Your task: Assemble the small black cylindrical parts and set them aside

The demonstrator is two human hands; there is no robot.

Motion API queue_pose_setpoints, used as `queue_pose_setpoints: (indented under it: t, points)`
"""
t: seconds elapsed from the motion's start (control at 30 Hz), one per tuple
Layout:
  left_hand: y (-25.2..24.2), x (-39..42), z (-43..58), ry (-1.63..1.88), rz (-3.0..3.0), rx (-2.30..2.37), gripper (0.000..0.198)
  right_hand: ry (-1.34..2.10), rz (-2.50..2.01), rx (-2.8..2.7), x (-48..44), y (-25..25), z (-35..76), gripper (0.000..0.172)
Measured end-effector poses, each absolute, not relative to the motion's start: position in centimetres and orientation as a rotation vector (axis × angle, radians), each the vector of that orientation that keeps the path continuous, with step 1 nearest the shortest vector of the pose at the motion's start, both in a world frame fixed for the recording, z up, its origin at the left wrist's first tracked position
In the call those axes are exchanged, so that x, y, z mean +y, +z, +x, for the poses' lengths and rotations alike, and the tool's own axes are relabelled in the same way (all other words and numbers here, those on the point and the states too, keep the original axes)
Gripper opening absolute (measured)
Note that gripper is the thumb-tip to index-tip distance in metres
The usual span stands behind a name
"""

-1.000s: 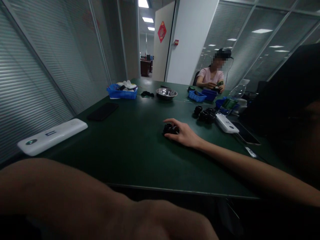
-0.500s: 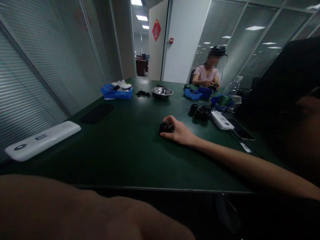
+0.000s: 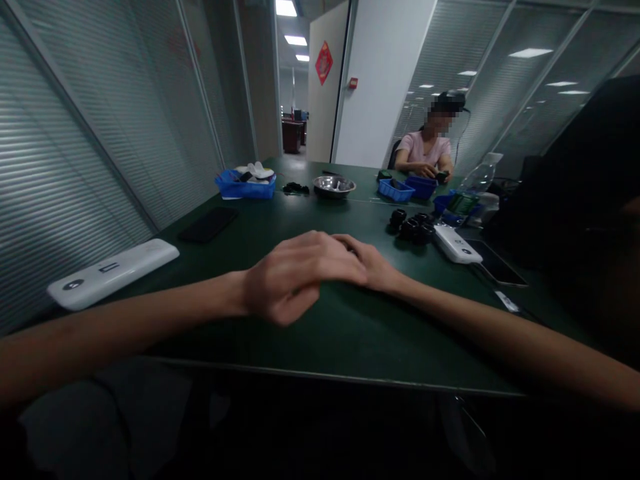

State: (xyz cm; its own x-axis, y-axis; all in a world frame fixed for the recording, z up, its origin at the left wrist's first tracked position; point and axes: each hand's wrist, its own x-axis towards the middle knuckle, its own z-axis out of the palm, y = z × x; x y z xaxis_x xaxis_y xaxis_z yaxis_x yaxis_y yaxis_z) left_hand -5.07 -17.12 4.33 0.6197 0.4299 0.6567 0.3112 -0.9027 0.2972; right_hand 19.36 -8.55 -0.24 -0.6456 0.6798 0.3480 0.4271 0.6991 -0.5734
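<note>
My left hand [image 3: 305, 275] is over the middle of the dark green table [image 3: 240, 340], its index finger stretched to the right and its thumb apart below. It is slightly blurred, and nothing shows in it. Its fingertips overlap my right hand [image 3: 376, 265], which rests on the table with its fingers curled around a small black rounded part [image 3: 351, 249]. Most of that part is hidden behind my left hand. Beyond my right hand sits a cluster of similar black rounded parts [image 3: 411, 228].
A white power bank [image 3: 453, 245] and a phone [image 3: 497, 261] lie at right, near a plastic bottle [image 3: 470, 187]. Another white device [image 3: 115, 272] and a black phone [image 3: 209, 224] lie left. Blue baskets [image 3: 396, 191] and a metal bowl [image 3: 334, 189] stand farther back. A person [image 3: 425, 150] sits opposite.
My left arm has swung up from the near edge, bringing the left hand over the table against my right hand. The black part, plainly visible before, is now mostly covered. The view has shifted slightly.
</note>
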Motion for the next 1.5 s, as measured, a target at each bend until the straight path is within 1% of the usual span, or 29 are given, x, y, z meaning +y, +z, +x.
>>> queue_pose_setpoints:
  t: [0.07, 0.13, 0.17, 0.2, 0.23, 0.27, 0.3, 0.43, 0.5, 0.57, 0.7, 0.83, 0.93, 1.07, 1.17, 1.3, 1.5]
  points:
    - [3.7, -14.1, -4.4, 1.02, 2.612, 0.758, 0.047, 0.614, -0.842, -2.306, -8.5, -0.4, 19.4, 0.061]
    - [2.6, -11.6, -4.3, 0.868, 2.442, 0.93, 0.073, 0.6, -0.858, -2.216, -8.4, -0.5, 19.5, 0.057]
    - [2.1, -10.6, -4.3, 0.712, 2.397, 0.954, 0.083, 0.586, -0.868, -2.175, -8.4, -0.5, 19.5, 0.053]
    - [1.6, -9.8, -4.3, 0.585, 2.402, 0.968, 0.091, 0.568, -0.874, -2.147, -8.4, -0.5, 19.6, 0.049]
    - [1.1, -9.2, -4.4, 0.524, 2.419, 0.993, 0.093, 0.551, -0.875, -2.13, -8.4, -0.5, 19.6, 0.045]
    - [0.8, -8.9, -4.3, 0.506, 2.436, 1.014, 0.092, 0.543, -0.873, -2.129, -8.4, -0.5, 19.6, 0.042]
    - [0.5, -8.7, -4.2, 0.52, 2.457, 1.034, 0.086, 0.545, -0.865, -2.137, -8.4, -0.5, 19.6, 0.039]
    - [-0.1, -8.7, -3.7, 0.614, 2.556, 1.039, 0.052, 0.59, -0.825, -2.18, -8.6, -0.3, 19.6, 0.035]
    - [-0.2, -8.8, -3.6, 0.638, 2.589, 1.014, 0.044, 0.591, -0.803, -2.212, -8.9, -0.1, 19.6, 0.035]
    - [-0.2, -8.8, -3.7, 0.655, 2.595, 0.987, 0.041, 0.57, -0.796, -2.241, -9.1, 0.0, 19.7, 0.039]
    - [-0.3, -8.7, -3.9, 0.674, 2.603, 0.969, 0.04, 0.541, -0.793, -2.229, -9.2, 0.1, 19.7, 0.048]
    - [-0.4, -8.6, -4.0, 0.669, 2.623, 0.974, 0.04, 0.58, -0.718, -2.258, -9.1, 0.0, 19.7, 0.046]
    - [-0.5, -8.6, -4.0, 0.646, 2.638, 0.992, 0.042, 0.518, -0.738, -2.258, -9.2, -0.1, 19.6, 0.047]
    - [-0.9, -8.4, -4.0, 0.618, 2.677, 1.039, 0.052, 0.509, -0.72, -2.248, -9.3, 0.0, 19.7, 0.045]
    - [-1.2, -8.2, -3.9, 0.515, 2.685, 1.089, 0.06, 0.533, -0.673, -2.279, -9.4, 0.1, 19.7, 0.046]
    - [-1.2, -8.2, -3.8, 0.421, 2.692, 1.084, 0.054, 0.492, -0.722, -2.249, -9.4, 0.0, 19.7, 0.052]
    - [-1.0, -8.5, -3.8, 0.392, 2.698, 1.071, 0.05, 0.499, -0.658, -2.291, -9.5, 0.1, 19.7, 0.05]
